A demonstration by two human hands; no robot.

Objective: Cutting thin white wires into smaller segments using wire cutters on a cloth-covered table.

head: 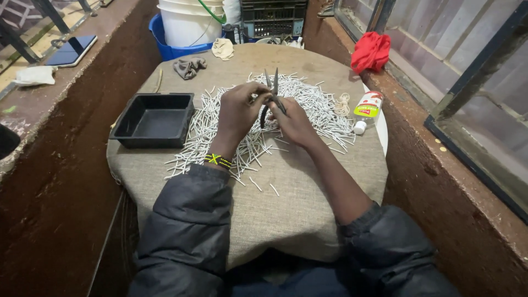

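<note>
My right hand (pixel 294 122) grips the dark handles of a pair of long-nose pliers (pixel 272 91), whose open jaws point away from me. My left hand (pixel 237 113), with a yellow and black bead bracelet at the wrist, is curled beside the pliers and pinches something small near the jaws; I cannot make out what. Both hands hover over a wide heap of thin white sticks (pixel 316 110) spread on a round table covered in burlap (pixel 286 209).
An empty black plastic tray (pixel 155 119) sits left of the heap. A small glue bottle (pixel 367 108) and a coil of string (pixel 342 104) lie at the right. Rags, buckets (pixel 187 25) and a crate stand behind; a red cloth (pixel 371 51) lies on the right ledge, a phone (pixel 71 50) on the left.
</note>
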